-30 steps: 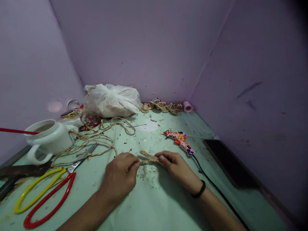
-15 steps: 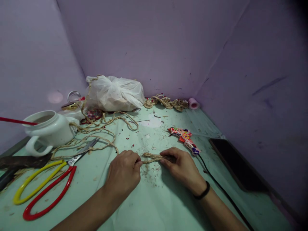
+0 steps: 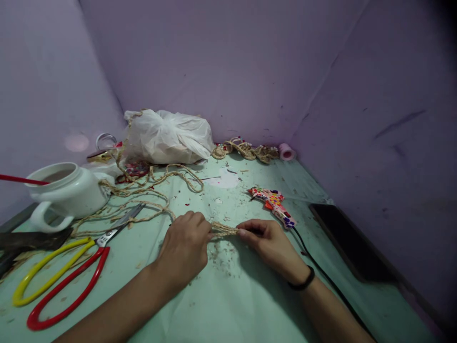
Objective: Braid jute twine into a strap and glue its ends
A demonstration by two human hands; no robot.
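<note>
A short braided piece of jute twine [image 3: 224,230] lies on the pale green table cover [image 3: 232,295], stretched between both hands. My left hand [image 3: 185,247] is closed, pinching the twine's left end. My right hand [image 3: 269,243] pinches the right end with thumb and fingers; a black band circles its wrist. Bits of fibre are scattered under the twine. A long loose length of twine [image 3: 143,195] trails off to the left behind my left hand.
Scissors with a yellow and a red handle [image 3: 64,276] lie at the left. A white pot [image 3: 66,190] holds a red stick. A white plastic bag [image 3: 167,136] sits at the back. A patterned glue gun [image 3: 273,202] with a black cord and a dark phone [image 3: 350,243] lie to the right.
Both hands have shifted slightly along the twine, and the twine between them now looks shorter and tighter. The camera has moved a little.
</note>
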